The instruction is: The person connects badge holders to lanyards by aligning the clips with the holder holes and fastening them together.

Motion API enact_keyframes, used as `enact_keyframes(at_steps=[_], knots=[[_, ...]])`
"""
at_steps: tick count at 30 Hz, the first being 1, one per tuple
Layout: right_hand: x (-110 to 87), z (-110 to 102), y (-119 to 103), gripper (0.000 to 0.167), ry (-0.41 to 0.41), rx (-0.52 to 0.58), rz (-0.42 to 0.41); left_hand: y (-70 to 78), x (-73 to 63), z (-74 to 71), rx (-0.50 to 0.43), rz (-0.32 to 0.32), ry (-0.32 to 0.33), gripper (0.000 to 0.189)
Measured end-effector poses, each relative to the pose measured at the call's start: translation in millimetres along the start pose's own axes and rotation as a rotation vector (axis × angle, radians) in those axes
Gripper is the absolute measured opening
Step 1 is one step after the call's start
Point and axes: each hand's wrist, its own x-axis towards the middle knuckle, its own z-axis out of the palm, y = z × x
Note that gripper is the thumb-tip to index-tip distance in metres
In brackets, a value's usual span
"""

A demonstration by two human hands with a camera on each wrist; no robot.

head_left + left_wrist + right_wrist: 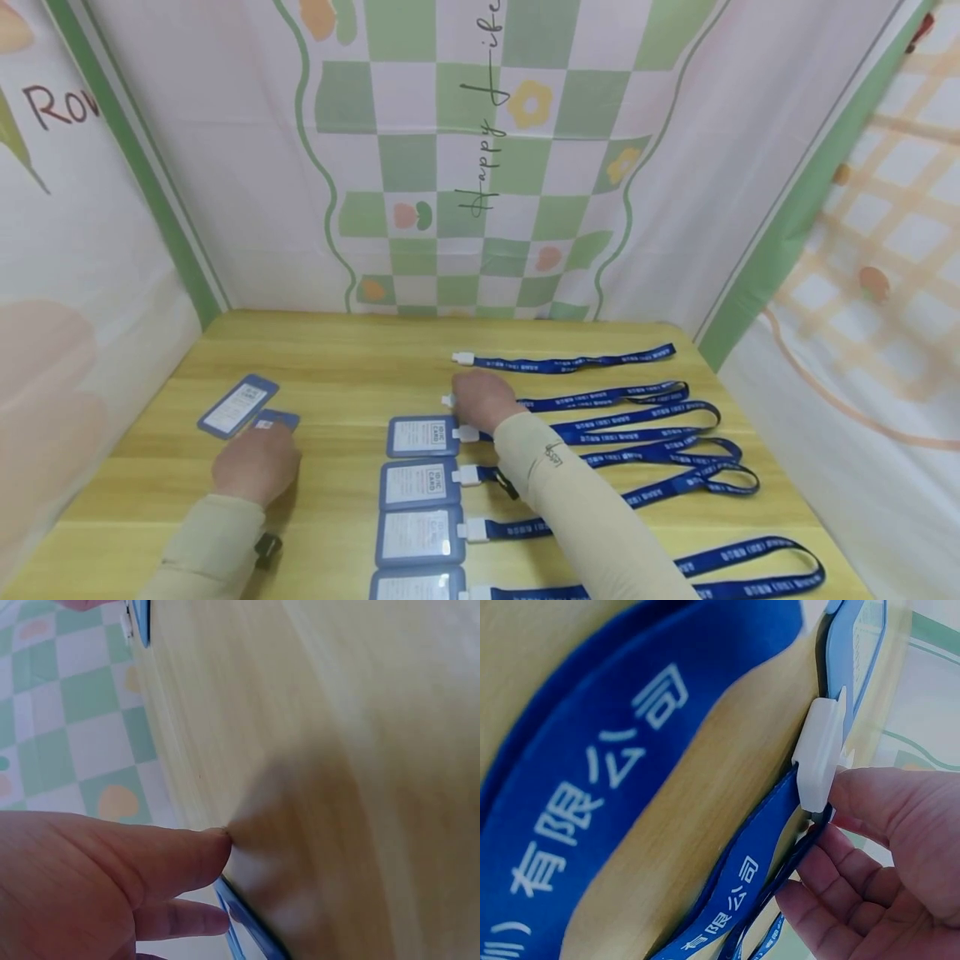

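My left hand (257,463) is over the nearer of two blue card holders (282,419) at the left of the table. In the left wrist view its thumb is extended above a holder's edge (259,934), and a fingertip meets that edge. The farther card holder (238,406) lies tilted beside it. My right hand (483,402) pinches a blue lanyard (600,398) close to its white clip (448,401), which sticks out left of the fingers. In the right wrist view, the fingers curl behind a neighbouring white clip (819,754), partly hiding the grip.
Several card holders (420,536) joined to blue lanyards run down the table's middle, their straps (731,552) reaching right. One lanyard without a holder (573,364) lies behind my right hand. A checked cloth (468,158) hangs along the table's back edge.
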Motion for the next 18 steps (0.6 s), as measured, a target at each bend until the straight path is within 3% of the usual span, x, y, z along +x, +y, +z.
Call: enact_keyframes(at_steps=[11,18], knots=[[1.6,3,2,0.014,0.0,-0.016,-0.005,8.2,-2.2,3.4,0.039,0.091,0.042,0.03],[0.5,3,2,0.016,0.007,-0.026,-0.012,15.0,-0.1,5.1,0.068,0.114,0.039,0.03]])
